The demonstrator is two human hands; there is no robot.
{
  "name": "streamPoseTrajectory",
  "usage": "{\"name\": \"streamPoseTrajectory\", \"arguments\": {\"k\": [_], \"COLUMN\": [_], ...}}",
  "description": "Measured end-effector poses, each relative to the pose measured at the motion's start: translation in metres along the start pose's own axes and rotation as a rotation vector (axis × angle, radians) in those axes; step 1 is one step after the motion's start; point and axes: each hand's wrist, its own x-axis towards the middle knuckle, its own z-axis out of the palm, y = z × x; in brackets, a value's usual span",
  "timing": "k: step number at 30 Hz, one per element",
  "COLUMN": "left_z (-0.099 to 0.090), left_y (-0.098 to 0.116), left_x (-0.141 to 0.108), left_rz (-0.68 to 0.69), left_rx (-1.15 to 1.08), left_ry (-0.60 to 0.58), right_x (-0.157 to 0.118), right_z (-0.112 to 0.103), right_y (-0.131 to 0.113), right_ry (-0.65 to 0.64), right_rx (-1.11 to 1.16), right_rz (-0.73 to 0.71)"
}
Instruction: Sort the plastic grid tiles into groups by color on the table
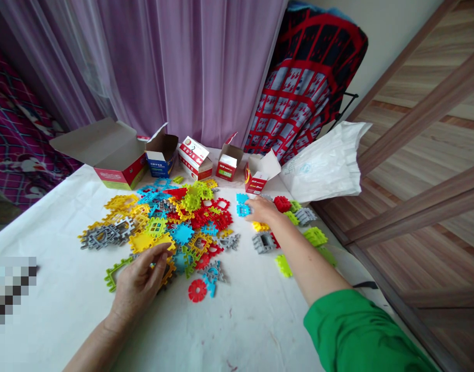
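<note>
My right hand [262,210] reaches over the table's right half, its fingertips closed on the edge of a blue interlocking building piece [243,211]. Another blue piece [242,198] lies just behind that one. My left hand [141,276] rests low at the front of a mixed pile of plastic building pieces [183,233]. Its fingers are loosely bent, thumb and forefinger slightly apart, with no piece visible between them. A yellow piece [144,242] lies by the left fingertips, and a green frame piece [113,274] is partly hidden behind that hand.
Several opened cardboard boxes stand along the back, including a large red one [119,173] and a blue one [161,164]. A white bag [326,165] lies at the back right. Grey pieces [263,242] and green pieces [315,236] lie around my right forearm. A red round piece [197,291] lies in front.
</note>
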Motion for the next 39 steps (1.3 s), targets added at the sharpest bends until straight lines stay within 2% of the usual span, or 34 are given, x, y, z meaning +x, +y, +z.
{"name": "streamPoseTrajectory", "arguments": {"k": [16, 19, 23, 27, 31, 35, 39], "left_z": [0.0, -0.001, -0.004, -0.008, -0.009, -0.007, -0.004], "left_y": [0.003, 0.006, 0.007, 0.003, -0.003, -0.007, -0.005], "left_x": [0.001, 0.002, 0.005, 0.008, 0.01, 0.011, 0.012], "left_rz": [0.026, 0.011, -0.033, -0.091, -0.093, -0.069, -0.068], "left_rx": [0.006, -0.017, -0.044, -0.071, -0.037, -0.013, -0.025], "left_ry": [0.012, 0.015, 0.054, 0.123, 0.189, 0.202, 0.17], "right_x": [0.0, -0.003, -0.01, -0.021, -0.037, -0.055, -0.066], "right_z": [-0.003, -0.004, -0.008, -0.015, -0.013, 0.0, 0.005], "right_y": [-0.003, -0.004, -0.013, -0.04, -0.089, -0.14, -0.171], "right_ry": [-0.039, -0.019, 0.07, 0.181, 0.266, 0.268, 0.253], "right_rx": [-0.03, -0.025, 0.011, 0.118, 0.305, 0.427, 0.4], "right_rz": [-0.002, -0.009, -0.03, -0.085, -0.143, -0.113, -0.039]}}
